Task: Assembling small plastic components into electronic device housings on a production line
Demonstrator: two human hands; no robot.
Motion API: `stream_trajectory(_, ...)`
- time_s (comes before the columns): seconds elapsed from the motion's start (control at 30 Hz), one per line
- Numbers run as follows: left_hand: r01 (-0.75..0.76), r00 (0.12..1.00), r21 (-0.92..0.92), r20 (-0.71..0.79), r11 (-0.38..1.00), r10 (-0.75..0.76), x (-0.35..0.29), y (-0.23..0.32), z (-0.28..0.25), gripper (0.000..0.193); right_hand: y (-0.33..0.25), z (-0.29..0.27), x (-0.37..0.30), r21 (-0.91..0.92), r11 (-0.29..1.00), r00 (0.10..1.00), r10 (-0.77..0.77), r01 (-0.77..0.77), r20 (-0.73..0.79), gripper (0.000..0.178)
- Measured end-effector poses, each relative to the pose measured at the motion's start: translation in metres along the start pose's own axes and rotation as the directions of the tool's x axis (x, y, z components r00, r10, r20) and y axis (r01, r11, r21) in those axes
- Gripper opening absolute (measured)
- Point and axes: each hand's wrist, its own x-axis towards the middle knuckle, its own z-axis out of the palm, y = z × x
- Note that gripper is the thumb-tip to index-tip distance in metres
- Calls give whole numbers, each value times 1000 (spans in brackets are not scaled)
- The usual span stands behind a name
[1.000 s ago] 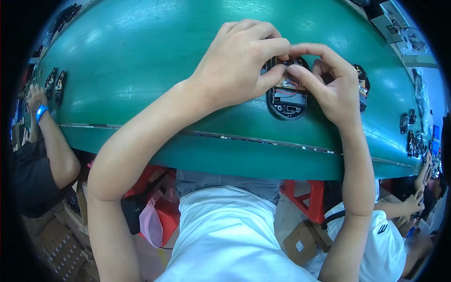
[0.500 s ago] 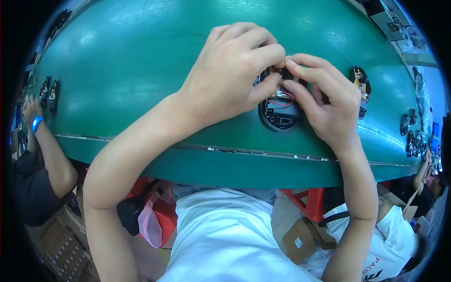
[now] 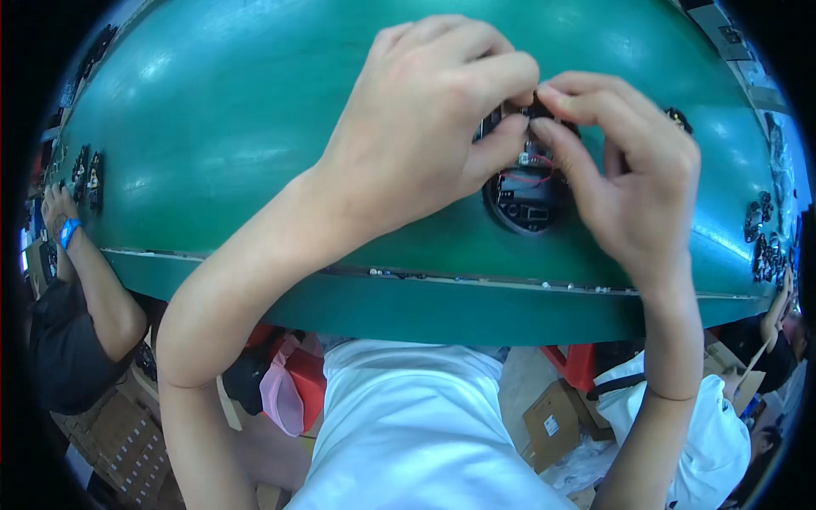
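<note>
An opened black computer mouse [image 3: 520, 211] lies on the green table in front of me, its battery bay and a thin red wire showing at the near end. My left hand [image 3: 438, 106] arches over its far left side, thumb and index finger closed in a pinch. From the right, my right hand [image 3: 637, 157] pinches at the same far end. The fingertips of both hands almost meet over a small dark part, which they mostly cover, so I cannot make out what it is. Behind my right hand another dark mouse part [image 3: 678, 119] peeks out.
Dark mouse assemblies [image 3: 87, 178] lie at the table's left end, near a co-worker's hand [image 3: 58, 208] with a blue wristband. Several more dark parts [image 3: 765, 246] are at the right end. Small bits sit along the table's near ledge [image 3: 476, 280]. Cardboard boxes [image 3: 552, 425] stand below.
The view has shifted a little. Both hands and the mouse appear slightly farther right, with the fingers still pinching at its far end. My right hand now hides most of the second mouse part.
</note>
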Motion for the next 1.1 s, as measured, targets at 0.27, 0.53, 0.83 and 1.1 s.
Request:
stream_trajectory(0.27, 15, 999, -2, 31, 1000, -15, 3, 6, -7, 22, 14, -5, -1, 73, 997, 994, -30, 23, 102, 25)
stream_trajectory(0.53, 45, 994, 64, 97, 997, -51, 8, 12, -6, 20, 15, -8, -7, 413, 824, 922, 341, -387, 184, 14)
stream_trajectory(0.83, 61, 982, 110, 169, 992, -79, 15, 18, -7, 19, 26, -8, -8, 314, 946, 997, 72, -77, 29, 21)
stream_trajectory(1.1, 48, 982, 75, 179, 996, -61, 14, 17, -6, 21, 26, -15, -5, 393, 868, 951, 246, -303, 188, 25)
